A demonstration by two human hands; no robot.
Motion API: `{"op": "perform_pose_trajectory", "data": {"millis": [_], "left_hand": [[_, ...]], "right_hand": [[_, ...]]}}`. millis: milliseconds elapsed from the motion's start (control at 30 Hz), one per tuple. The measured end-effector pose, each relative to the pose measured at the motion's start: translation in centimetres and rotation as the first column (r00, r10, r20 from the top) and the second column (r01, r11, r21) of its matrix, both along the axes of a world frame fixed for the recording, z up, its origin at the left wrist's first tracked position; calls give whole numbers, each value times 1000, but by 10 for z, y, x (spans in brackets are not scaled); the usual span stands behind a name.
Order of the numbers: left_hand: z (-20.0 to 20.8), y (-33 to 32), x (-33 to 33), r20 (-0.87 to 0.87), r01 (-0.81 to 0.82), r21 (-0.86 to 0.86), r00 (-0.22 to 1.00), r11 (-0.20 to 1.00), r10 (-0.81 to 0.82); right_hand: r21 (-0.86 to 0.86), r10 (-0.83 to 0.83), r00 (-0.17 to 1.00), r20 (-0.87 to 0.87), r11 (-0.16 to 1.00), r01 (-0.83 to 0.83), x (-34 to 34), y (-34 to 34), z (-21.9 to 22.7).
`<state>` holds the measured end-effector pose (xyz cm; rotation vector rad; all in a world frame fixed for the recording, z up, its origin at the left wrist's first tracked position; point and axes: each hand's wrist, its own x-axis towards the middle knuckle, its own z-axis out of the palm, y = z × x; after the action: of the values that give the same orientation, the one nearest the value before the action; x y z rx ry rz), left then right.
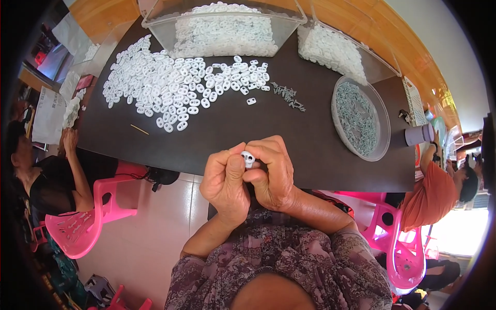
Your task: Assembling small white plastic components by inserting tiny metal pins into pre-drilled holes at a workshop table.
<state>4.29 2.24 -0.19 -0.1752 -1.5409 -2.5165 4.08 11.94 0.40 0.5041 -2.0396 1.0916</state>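
Over the table's near edge, both my hands meet around a small white plastic piece with two dark holes [248,159]. My left hand [225,181] pinches it from the left, thumb and forefinger closed on it. From the other side, my right hand [275,173] grips it with bent fingers and thumb. The fingers cover its edges. Beyond my hands lie a wide heap of white oval two-hole pieces [170,85], a lone white piece [251,101] and a small pile of grey screws [288,96].
Transparent bins of white pieces [225,33] [333,49] stand at the back. A round tub of screws [384,121] and a purple cup [419,135] sit right. A thin stick [139,129] lies left. People sit at both sides near pink chairs [95,222].
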Motion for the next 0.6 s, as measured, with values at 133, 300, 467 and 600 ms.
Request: {"op": "perform_pose_trajectory", "data": {"millis": [133, 300, 467, 600], "left_hand": [[1, -6, 2, -60, 56, 14, 997, 998, -55], [-4, 0, 1, -233, 13, -69, 972, 998, -28], [-13, 6, 1, -334, -138, -152, 939, 979, 81], [-16, 5, 2, -333, -187, -190, 936, 964, 116]], "right_hand": [[-39, 28, 1000, -9, 999, -29, 3, -1, 8], [-83, 39, 999, -20, 996, -41, 3, -1, 6], [-70, 28, 999, -34, 997, -31, 3, -4, -2], [-26, 32, 997, -68, 999, -34, 1, -2, -7]]}}
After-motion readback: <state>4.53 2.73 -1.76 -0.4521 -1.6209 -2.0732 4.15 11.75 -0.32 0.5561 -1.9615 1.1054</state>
